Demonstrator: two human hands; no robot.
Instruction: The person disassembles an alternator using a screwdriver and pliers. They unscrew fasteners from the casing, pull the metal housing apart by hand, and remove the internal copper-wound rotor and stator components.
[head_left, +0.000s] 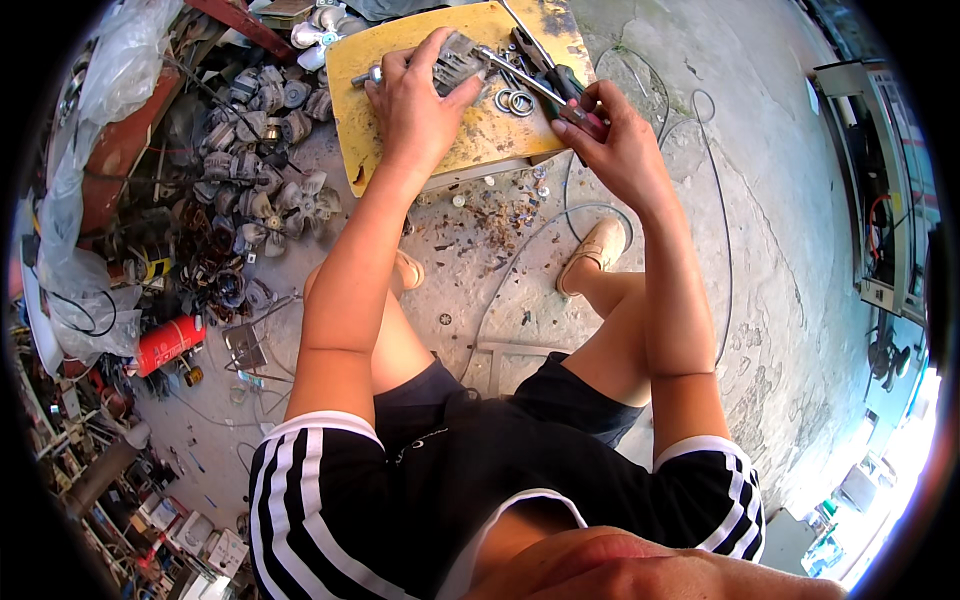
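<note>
The left hand (pixel 420 100) grips a grey motor part (pixel 462 66) on the far worktop (pixel 490 146); the right hand (pixel 622 135) grasps a screwdriver (pixel 526 82), tip at its right side. Best brace the part firmly, shaft clear of the metal rings (pixel 518 103).

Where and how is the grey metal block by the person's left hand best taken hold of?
Probably take the grey metal block by its chunky body, from the left and above, where the fingers of the left hand can span it. The long-shafted tool in the right hand reaches toward its right side, best left free.
</note>
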